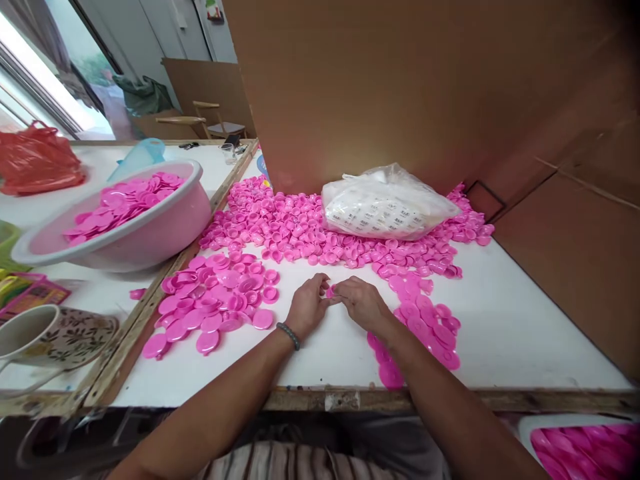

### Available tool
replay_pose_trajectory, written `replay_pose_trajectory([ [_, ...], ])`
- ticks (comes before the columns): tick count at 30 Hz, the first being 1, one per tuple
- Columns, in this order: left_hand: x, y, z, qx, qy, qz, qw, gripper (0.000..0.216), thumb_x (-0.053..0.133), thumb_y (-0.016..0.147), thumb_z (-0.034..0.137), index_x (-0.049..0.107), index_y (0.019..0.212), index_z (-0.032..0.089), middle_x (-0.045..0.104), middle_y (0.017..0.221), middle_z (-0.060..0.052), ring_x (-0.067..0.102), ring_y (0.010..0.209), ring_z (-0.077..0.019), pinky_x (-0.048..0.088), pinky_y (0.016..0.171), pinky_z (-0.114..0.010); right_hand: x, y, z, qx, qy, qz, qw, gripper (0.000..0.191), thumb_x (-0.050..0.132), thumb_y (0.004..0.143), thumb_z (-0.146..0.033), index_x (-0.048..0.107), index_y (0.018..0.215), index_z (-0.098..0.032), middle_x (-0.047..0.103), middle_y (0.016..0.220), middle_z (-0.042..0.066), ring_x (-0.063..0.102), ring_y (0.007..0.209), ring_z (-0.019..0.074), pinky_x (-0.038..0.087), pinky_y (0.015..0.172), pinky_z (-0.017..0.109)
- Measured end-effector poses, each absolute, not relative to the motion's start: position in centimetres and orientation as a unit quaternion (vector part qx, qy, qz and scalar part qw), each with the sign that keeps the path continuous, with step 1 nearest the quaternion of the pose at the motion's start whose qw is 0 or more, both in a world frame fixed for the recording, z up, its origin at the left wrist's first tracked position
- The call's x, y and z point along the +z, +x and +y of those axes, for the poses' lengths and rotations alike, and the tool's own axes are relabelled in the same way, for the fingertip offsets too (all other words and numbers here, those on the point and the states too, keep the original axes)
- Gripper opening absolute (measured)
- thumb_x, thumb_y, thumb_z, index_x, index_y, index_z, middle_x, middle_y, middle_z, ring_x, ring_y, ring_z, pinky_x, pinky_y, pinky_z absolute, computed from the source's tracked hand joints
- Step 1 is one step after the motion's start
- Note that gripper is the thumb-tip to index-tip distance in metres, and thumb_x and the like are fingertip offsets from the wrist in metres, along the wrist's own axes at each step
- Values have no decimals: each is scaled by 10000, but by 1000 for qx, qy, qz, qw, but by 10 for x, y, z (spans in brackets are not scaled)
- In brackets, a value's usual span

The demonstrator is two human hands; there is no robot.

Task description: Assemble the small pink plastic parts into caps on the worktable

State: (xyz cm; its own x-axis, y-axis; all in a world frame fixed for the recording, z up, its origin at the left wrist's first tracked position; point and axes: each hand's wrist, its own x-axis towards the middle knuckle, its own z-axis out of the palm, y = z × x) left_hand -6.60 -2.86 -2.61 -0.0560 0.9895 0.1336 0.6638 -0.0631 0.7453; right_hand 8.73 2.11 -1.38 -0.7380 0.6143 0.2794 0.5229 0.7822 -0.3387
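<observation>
At the middle of the white table, my left hand (311,303) and my right hand (361,300) meet, fingers pinched on one small pink plastic piece (330,291). Fingers cover most of this piece, so its full shape is hidden. A heap of small pink cup-like pieces (300,227) spreads behind my hands. Flat pink discs (425,327) lie under and beside my right forearm. To the left of my left hand sits a loose pile of round pink lidded pieces (215,300). My left wrist wears a dark beaded bracelet (289,335).
A clear plastic bag of white printed items (387,203) rests on the heap, before a tall cardboard sheet (375,87). Leftward stand a pink basin (150,230) of discs, a floral mug (75,337) and a red bag (40,160). A wooden strip (350,400) edges the table.
</observation>
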Motion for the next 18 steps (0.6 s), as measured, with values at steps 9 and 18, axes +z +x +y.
replay_pose_trajectory([
  [9,-25,-68,-27,324,655,640,239,426,628,707,152,440,1086,196,610,895,-18,564,763,-142,445,688,-265,-3,74,10,29,-312,-944,104,260,400,748,3,610,789,-145,618,774,78,500,746,186,332,692,309],
  [18,-19,-78,-26,375,620,591,354,282,670,688,323,573,912,184,633,789,-2,579,719,-126,433,629,-207,-11,83,19,432,-435,-747,256,253,475,823,-353,635,896,-171,600,625,-9,534,586,131,392,551,238],
])
